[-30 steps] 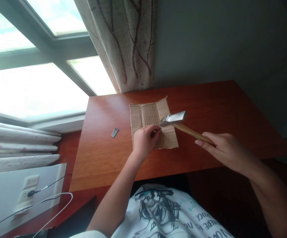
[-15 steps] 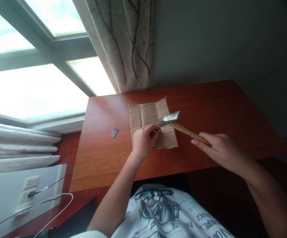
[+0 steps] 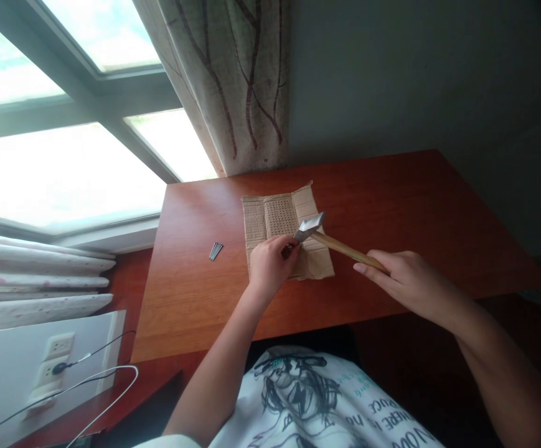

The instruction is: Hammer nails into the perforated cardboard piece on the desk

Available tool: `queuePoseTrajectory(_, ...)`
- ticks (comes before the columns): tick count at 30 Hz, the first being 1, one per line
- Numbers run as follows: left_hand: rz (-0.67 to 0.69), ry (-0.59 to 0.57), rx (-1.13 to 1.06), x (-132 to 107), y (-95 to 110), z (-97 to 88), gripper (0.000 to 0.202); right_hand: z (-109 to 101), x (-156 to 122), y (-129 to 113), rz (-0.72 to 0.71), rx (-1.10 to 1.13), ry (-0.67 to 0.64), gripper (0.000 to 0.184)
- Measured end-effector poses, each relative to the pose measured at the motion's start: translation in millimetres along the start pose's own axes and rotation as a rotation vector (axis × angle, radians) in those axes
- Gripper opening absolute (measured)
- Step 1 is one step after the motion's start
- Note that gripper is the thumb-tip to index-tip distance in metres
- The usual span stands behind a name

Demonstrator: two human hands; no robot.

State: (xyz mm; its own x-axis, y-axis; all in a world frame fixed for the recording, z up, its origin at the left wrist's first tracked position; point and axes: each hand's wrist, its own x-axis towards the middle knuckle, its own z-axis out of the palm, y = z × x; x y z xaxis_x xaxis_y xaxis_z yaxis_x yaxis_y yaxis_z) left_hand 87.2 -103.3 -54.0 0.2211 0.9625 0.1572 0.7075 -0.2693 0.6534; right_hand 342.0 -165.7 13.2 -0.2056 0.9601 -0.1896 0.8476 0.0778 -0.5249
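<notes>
My left hand (image 3: 272, 258) rests over the near part of a flattened cardboard piece (image 3: 256, 218), thumb and forefinger pinched on what looks like a nail, mostly hidden by the fingers. My right hand (image 3: 396, 274) grips the wooden handle of a hammer (image 3: 345, 247). The hammer's metal head is right above my left fingertips; whether it touches the nail I cannot tell. Rows of small holes mark a panel in the middle of the cardboard. Left of it, several loose nails (image 3: 216, 251) lie side by side.
The reddish-brown wooden table (image 3: 186, 298) stands against a dark wall and a patterned curtain (image 3: 251, 81). A window (image 3: 97, 93) is at the left. Below it, cables (image 3: 106, 372) run from a wall socket (image 3: 54, 368).
The hammer and my right hand have moved a little left and its head sits closer over my left fingertips. My left hand keeps its pinch in the same spot.
</notes>
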Motion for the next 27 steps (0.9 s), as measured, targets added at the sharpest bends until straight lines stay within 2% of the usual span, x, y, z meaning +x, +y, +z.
queuePoseTrajectory(8,0.02,-0.063,0.008,-4,8,-8.7,0.009,2,-6,2,0.011,0.026,0.029,0.044)
queuePoseTrajectory(11,0.072,-0.028,0.074,-9,11,-15.5,0.018,4,-7,3,0.024,0.021,0.035,0.045)
queuePoseTrajectory(13,0.122,0.001,0.151,-12,9,-18.4,0.023,4,-8,3,0.028,0.021,0.032,0.045)
queuePoseTrajectory(16,0.164,-0.015,0.196,-13,3,-18.2,0.022,4,-8,3,0.03,0.02,0.027,0.045)
queuePoseTrajectory(27,0.147,-0.036,0.168,-11,-7,-14.1,0.018,0,-11,1,0.045,0.008,0.04,0.045)
